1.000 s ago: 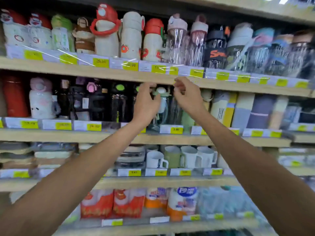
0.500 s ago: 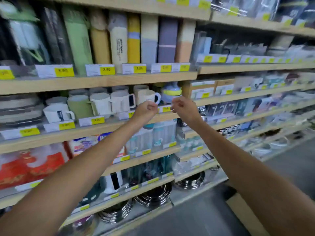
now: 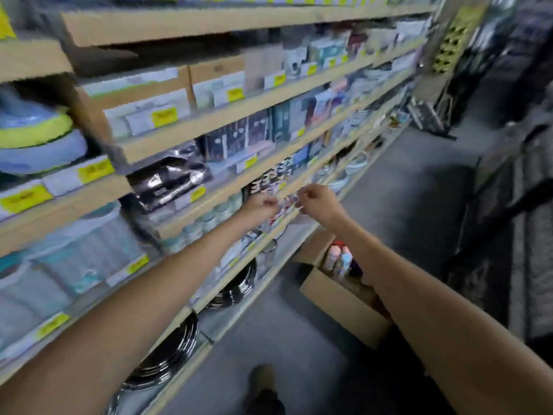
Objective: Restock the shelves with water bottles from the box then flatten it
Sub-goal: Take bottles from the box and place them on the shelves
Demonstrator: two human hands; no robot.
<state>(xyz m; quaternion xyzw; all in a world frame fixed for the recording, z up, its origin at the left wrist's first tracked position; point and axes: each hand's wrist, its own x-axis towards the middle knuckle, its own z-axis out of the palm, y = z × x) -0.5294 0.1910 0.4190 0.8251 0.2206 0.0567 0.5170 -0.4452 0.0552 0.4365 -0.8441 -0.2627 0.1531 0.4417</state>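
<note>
Left hand (image 3: 260,205), right hand (image 3: 317,202): both grips curled, too blurred to tell if holding anything. Brown cardboard box (image 3: 344,307) on floor (image 3: 404,205) below them, nearer; rounded pastel water bottles (image 3: 339,259) upright inside.

Open box (image 3: 338,298) sits on bare floor (image 3: 404,205) beside packed shelves (image 3: 227,115).

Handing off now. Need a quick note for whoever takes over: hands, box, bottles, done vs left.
Left hand: fingers curled, nothing seen in it, held out toward the shelving.
Right hand: the same, close beside the left.
Box: open on the floor by the shelving, under the right forearm. Water bottles stand upright inside.
Done: the view is too blurred to tell what is shelved.
Left: shelve the bottles in the box, then flatten it.
</note>
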